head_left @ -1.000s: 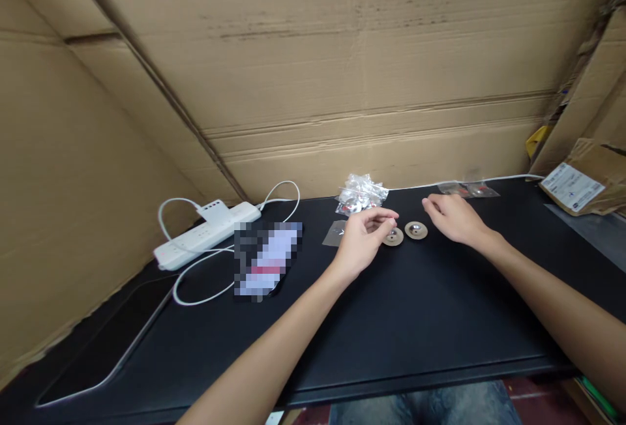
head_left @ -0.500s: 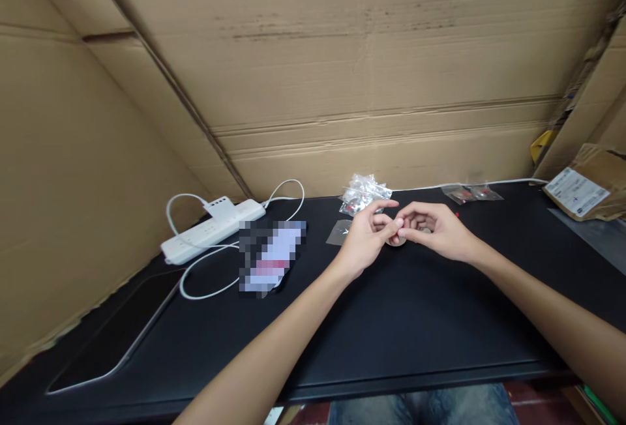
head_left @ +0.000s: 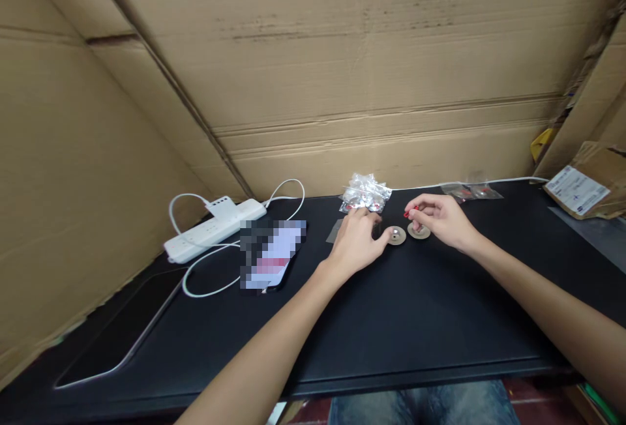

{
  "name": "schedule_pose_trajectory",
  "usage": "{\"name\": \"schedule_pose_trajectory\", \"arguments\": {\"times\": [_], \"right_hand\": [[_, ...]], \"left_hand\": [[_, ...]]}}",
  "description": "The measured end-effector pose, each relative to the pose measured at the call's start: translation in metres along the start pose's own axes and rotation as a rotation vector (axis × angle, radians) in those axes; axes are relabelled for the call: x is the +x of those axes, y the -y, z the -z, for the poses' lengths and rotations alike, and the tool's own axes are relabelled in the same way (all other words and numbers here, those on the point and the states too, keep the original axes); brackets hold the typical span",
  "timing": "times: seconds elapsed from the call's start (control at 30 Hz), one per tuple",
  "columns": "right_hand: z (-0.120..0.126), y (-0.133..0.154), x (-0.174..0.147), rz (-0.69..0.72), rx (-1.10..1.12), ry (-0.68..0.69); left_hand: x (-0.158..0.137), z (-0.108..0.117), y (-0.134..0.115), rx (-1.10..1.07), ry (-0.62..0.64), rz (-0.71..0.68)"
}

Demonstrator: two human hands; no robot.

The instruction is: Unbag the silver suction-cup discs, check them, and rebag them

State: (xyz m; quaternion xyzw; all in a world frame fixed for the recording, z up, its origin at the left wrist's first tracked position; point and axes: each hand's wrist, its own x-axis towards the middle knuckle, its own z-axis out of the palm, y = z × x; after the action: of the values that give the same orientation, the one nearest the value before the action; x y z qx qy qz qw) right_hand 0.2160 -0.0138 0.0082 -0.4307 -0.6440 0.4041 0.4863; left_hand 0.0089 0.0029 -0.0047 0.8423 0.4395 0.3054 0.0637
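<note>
Two round, pale metal discs with domed middles, like finger cymbals, lie side by side on the black table. The left disc has a dark hole at its centre. Beside it, my left hand hovers or rests with fingers apart, its thumb at the disc's rim. My right hand pinches a small red cord above the right disc, which its fingers partly cover. Under my left hand, a clear plastic bag is mostly hidden.
Behind the hands lies a pile of clear packets with red bits inside; more packets lie to the right. A phone, a white power strip with cables and a dark tablet occupy the left. A cardboard box stands right.
My hands were together, fingertips meeting; now they are apart. The left has opened and moved slightly left, and both discs show. Red cord now shows in my right fingers.
</note>
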Motion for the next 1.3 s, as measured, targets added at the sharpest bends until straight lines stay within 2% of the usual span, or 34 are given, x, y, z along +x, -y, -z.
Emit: {"name": "schedule_pose_trajectory", "arguments": {"times": [0.1, 0.2, 0.37, 0.53, 0.63, 0.83, 0.93, 1.1, 1.3], "right_hand": [[-0.001, -0.009, 0.000, -0.035, -0.034, 0.029], [-0.003, -0.014, -0.001, -0.021, -0.057, 0.054], [-0.005, -0.011, -0.005, 0.019, -0.144, 0.084], [-0.007, -0.004, -0.005, -0.038, -0.028, 0.043], [-0.011, 0.000, -0.006, -0.047, 0.020, 0.023], [-0.015, -0.002, -0.008, 0.020, 0.017, 0.009], [-0.014, -0.001, -0.009, 0.084, -0.112, 0.003], [-0.013, 0.006, -0.012, 0.275, -0.496, -0.066], [-0.012, 0.005, -0.013, 0.324, -0.595, -0.073]], "left_hand": [[-0.003, -0.003, 0.000, 0.029, 0.086, -0.059], [-0.004, -0.005, -0.003, 0.003, 0.112, -0.082], [-0.001, -0.002, -0.008, -0.207, 0.119, 0.028], [0.002, 0.006, -0.016, -0.471, 0.068, 0.193], [0.003, 0.006, -0.020, -0.648, 0.084, 0.305], [0.004, 0.000, -0.019, -0.912, 0.169, 0.300], [0.004, -0.001, -0.019, -0.953, 0.175, 0.289], [0.003, -0.001, -0.022, -0.966, 0.173, 0.248], [0.003, 0.000, -0.023, -0.943, 0.165, 0.230]]}}
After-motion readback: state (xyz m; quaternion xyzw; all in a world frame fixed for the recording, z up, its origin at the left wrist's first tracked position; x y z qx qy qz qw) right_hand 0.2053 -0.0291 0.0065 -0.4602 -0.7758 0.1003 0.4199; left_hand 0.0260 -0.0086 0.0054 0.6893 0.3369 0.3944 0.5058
